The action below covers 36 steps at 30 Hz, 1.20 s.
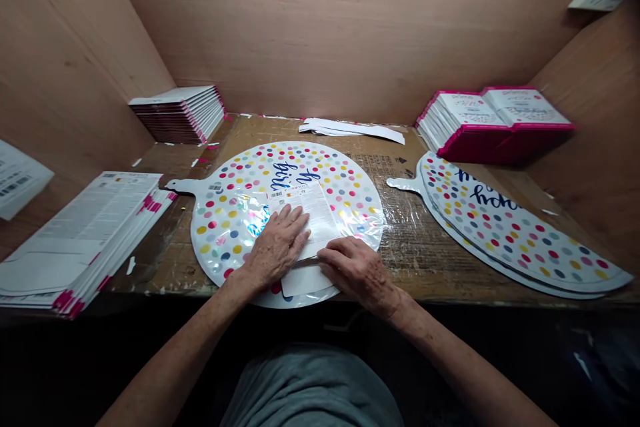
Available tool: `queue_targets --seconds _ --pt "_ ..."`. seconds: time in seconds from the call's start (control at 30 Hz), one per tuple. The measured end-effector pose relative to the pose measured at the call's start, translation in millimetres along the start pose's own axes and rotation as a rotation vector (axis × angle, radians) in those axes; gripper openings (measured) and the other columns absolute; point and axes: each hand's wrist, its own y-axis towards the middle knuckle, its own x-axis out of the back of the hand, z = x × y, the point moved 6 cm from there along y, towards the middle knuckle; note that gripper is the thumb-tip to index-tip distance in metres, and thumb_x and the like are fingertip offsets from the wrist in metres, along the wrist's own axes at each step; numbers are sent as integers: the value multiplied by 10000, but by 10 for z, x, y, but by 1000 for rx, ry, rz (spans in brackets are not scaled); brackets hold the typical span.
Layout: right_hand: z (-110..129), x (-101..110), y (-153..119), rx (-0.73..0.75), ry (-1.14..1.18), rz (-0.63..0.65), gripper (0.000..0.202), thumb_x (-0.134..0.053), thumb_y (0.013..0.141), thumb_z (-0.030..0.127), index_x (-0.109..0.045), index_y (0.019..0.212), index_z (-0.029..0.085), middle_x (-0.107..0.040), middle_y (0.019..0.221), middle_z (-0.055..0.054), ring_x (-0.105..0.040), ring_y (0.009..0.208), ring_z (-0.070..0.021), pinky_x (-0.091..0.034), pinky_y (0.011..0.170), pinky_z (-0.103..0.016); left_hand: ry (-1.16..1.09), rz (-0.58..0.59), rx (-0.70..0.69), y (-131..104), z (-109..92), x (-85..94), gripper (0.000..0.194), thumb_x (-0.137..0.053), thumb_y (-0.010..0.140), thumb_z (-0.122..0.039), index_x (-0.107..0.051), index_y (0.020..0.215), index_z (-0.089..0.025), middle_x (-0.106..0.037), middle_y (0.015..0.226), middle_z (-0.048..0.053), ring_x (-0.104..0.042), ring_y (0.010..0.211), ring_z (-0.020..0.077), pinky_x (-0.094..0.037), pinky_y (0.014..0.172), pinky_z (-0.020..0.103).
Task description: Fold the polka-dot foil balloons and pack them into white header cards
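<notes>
A: Hands, left to right?

B: Left hand (280, 243): laid flat, palm down, fingers extended on a white printed card (320, 213); grasps nothing. Right hand (357, 273): fingers curled, tips at the card's near right edge; whether they pinch it, cannot tell.

A: Placement of the card?

B: Partly under the left hand, reaching over to the right hand's fingertips. Blank white flap (304, 282) showing between the hands, on the near side. Beneath all: one dotted balloon (220, 227), lying flat, neck pointing left. Card and hands cover part of its face.

A: Surroundings, same order?

B: Far left of the left hand, barcoded white block (20, 177). Nearer it, pile of printed cards (75, 233), pink-edged. Beyond, to the left: folded-card stack (180, 113). Straight beyond both hands: white strips (353, 129). Right of the right hand: half-round dotted balloons (520, 233), layered, blue lettering. Beyond those: pink-edged packs (500, 117), two side by side.

A: Enclosure?

B: Wooden bay (320, 33), walls left, right and beyond the hands; contains cardboard worktop (400, 247) and the stock above.
</notes>
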Motion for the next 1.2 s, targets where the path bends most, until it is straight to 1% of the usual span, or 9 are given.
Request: queue_targets --seconds 0.13,0.23,0.43,0.53,0.67,0.73,0.83,1.03,1.2 --pt "-65 -85 72 -44 -70 80 306 -598 924 297 -594 1187 139 -631 1181 -164 -575 1065 -276 -492 910 -412 -48 37 -82 -102 -47 97 754 -574 858 -515 -415 1454 -81 -366 1546 226 -192 1479 417 -248 1160 619" --pt "-28 -164 226 12 -129 149 370 -593 893 222 -559 1246 118 -553 1322 -195 -512 1181 -307 -438 1009 -451 -24 133 -165 -152 -113 98 870 -680 759 -467 -370 1475 -83 -329 1560 242 -182 1474 444 -213 1152 659" --pt "-168 -297 443 -299 -290 371 195 -516 915 108 -620 1078 135 -646 989 -136 -596 815 -226 -475 704 -336 5 197 -200 -99 -120 72 838 -646 775 -453 -362 1479 -98 -330 1562 233 -215 1469 432 -203 1152 662" --pt "-143 -215 367 -221 -109 443 218 -630 856 175 -612 1071 146 -623 993 -105 -579 815 -204 -462 678 -297 -6 205 -199 -85 -81 95 795 -631 794 -446 -391 1475 -113 -324 1573 211 -213 1475 415 -202 1165 636" --pt "-44 -46 131 32 123 348 178 -645 885 248 -635 1052 187 -626 1022 -72 -571 889 -183 -453 769 -295 -82 244 -180 -118 -74 53 552 -376 970 -381 -425 1467 -144 -332 1586 139 -201 1497 328 -183 1191 595" --pt "-50 -15 20 30 78 228 117 -569 950 229 -652 1026 195 -646 971 -64 -570 863 -175 -434 773 -301 -114 220 -156 -133 -90 1 509 -249 1011 -303 -437 1460 -154 -354 1578 113 -225 1495 287 -185 1197 578" --pt "-6 -56 -92 36 -29 138 151 -517 990 212 -666 981 194 -663 920 -58 -561 839 -178 -412 779 -314 -118 169 -149 -150 -128 -88 495 -300 1005 -289 -431 1462 -149 -363 1573 117 -236 1491 290 -193 1194 585" --pt "104 -129 -103 152 -132 164 174 -497 994 192 -650 915 170 -652 868 -56 -530 795 -192 -399 771 -336 -122 159 -170 -163 -156 -129 492 -343 996 -286 -438 1455 -135 -390 1555 141 -256 1483 302 -207 1187 591" --pt "110 -263 55 118 -156 242 236 -481 1000 258 -631 848 157 -651 841 -76 -556 810 -215 -408 776 -360 -136 166 -182 -134 -194 -86 487 -352 984 -271 -459 1441 -143 -403 1549 137 -272 1478 295 -205 1192 578"
